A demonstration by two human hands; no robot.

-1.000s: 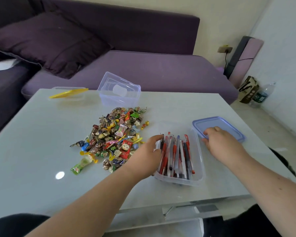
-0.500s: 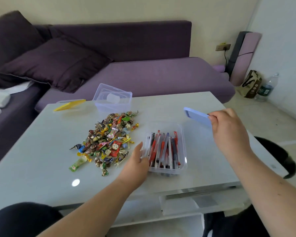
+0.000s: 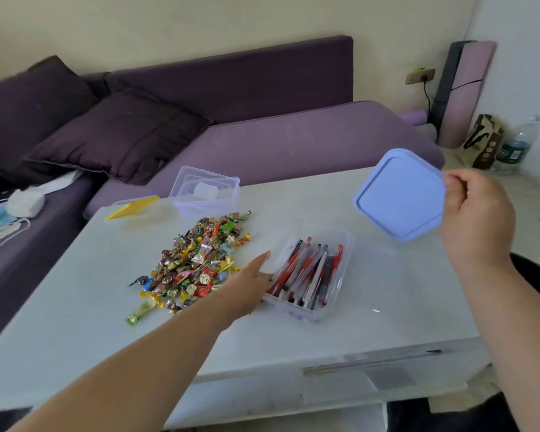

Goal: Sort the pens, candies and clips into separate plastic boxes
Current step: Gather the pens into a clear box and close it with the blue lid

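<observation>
Blue lid point(image 3: 399, 194) held up in the air, tilted, well above the table point(image 3: 387, 291), pinched at its right edge by the right hand point(image 3: 477, 219). Left hand point(image 3: 247, 288) laid against the near-left wall of the clear plastic box point(image 3: 340, 275), fingers straight, touching it without gripping. Hands well apart. Pens point(image 3: 309, 272), mostly red with a few dark and blue, packed side by side inside that box. Heaped just left of it on the bare tabletop: mixed pile of candies and clips point(image 3: 194, 263), bright wrappers, one green-wrapped piece point(image 3: 139, 313) lying apart at the near-left end. Farther back, a second clear box point(image 3: 205, 190), open, with a yellow lid point(image 3: 133, 207) flat beside it. Purple sofa point(image 3: 262, 145) behind the table, dark cushion point(image 3: 122, 135) on it.
</observation>
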